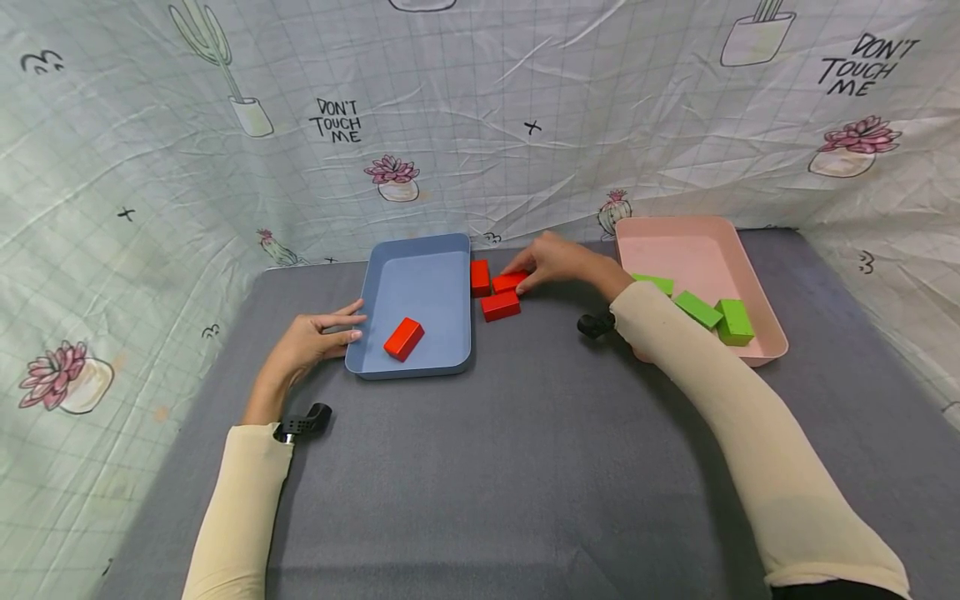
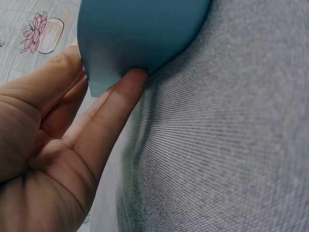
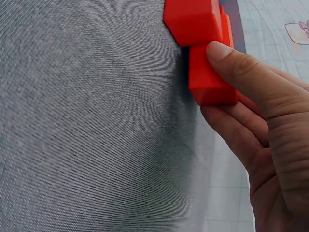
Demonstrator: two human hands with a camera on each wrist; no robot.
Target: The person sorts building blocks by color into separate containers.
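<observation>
My left hand (image 1: 309, 337) is at the left side of a shallow blue tray (image 1: 420, 258). Its thumb and fingers grip the tray's wall, with one fingertip pressed to the outer face in the left wrist view. One red block (image 1: 404, 339) lies inside that tray. Right of it, my right hand (image 1: 558, 258) pinches a red block (image 3: 207, 77) between thumb and fingers. Two more red blocks sit close by: one upright against the tray's right side (image 1: 480, 278), another in front (image 1: 500, 306).
A pink tray (image 1: 675, 237) with several green blocks (image 1: 735, 322) stands at the right, partly behind my right forearm. Grey cloth (image 1: 480, 467) covers the table. A printed white curtain (image 1: 480, 100) hangs along the back and sides.
</observation>
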